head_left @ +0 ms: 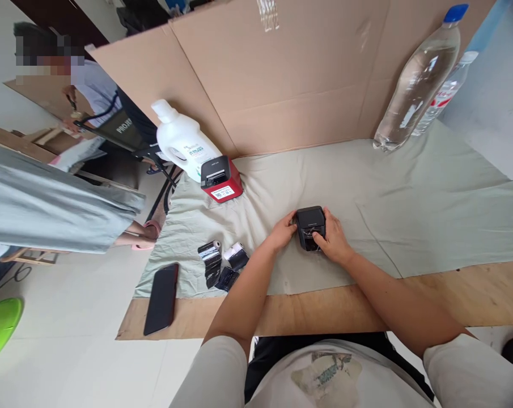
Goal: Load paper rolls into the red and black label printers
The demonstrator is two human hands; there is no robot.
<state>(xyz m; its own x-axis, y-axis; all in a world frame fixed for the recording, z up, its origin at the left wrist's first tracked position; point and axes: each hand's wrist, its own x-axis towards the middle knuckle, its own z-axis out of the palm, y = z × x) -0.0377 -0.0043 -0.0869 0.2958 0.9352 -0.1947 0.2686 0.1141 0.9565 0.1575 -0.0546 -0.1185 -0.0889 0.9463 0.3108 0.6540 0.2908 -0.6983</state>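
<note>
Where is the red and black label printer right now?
In the head view, the red and black label printer stands on the grey-green cloth, left of centre, against the white plastic jug and up-left of the small black printer between both hands.

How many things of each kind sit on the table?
Printers: 2, black, red
Clear bottles: 2
White jug: 1
Rolls: 2
Phone: 1
Total: 8
</note>
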